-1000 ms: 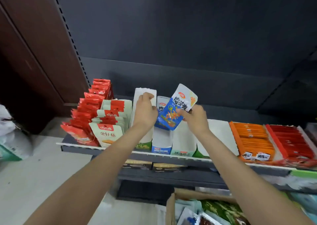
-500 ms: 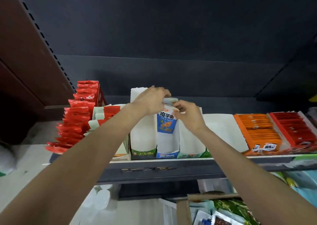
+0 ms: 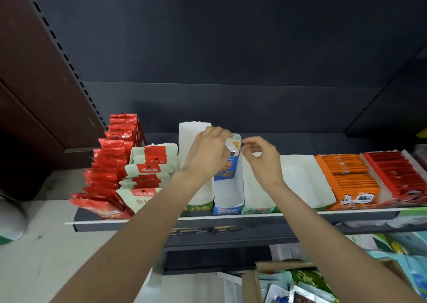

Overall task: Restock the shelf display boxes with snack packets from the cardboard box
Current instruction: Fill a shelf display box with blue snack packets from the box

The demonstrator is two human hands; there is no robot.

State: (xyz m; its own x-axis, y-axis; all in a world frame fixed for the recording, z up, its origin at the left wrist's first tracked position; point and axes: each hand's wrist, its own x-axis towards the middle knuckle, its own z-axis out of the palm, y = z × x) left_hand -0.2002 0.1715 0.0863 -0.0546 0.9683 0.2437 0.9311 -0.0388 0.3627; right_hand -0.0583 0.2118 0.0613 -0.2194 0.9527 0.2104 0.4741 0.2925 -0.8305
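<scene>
A blue snack packet (image 3: 229, 166) stands upright at the back of the narrow blue-fronted display box (image 3: 228, 195) on the shelf. My left hand (image 3: 206, 153) grips the packet's top edge from the left, fingers curled over it. My right hand (image 3: 262, 160) hovers just right of the packet's top corner with thumb and fingers loosely bent and nothing in them. The cardboard box (image 3: 251, 283) sits below the shelf at the bottom right, with several loose packets (image 3: 302, 290) inside.
A tall white display box (image 3: 193, 134) stands left of the blue one, and low green-fronted boxes (image 3: 298, 175) lie to its right. Red packets (image 3: 108, 164) and green-red packets (image 3: 147, 171) fill the left; orange (image 3: 346, 175) and red (image 3: 397, 171) rows fill the right. The shelf edge (image 3: 231, 217) runs across.
The blue packet went from being held tilted above the shelf down into the blue display box. My right hand has come off it; my left hand still holds its top.
</scene>
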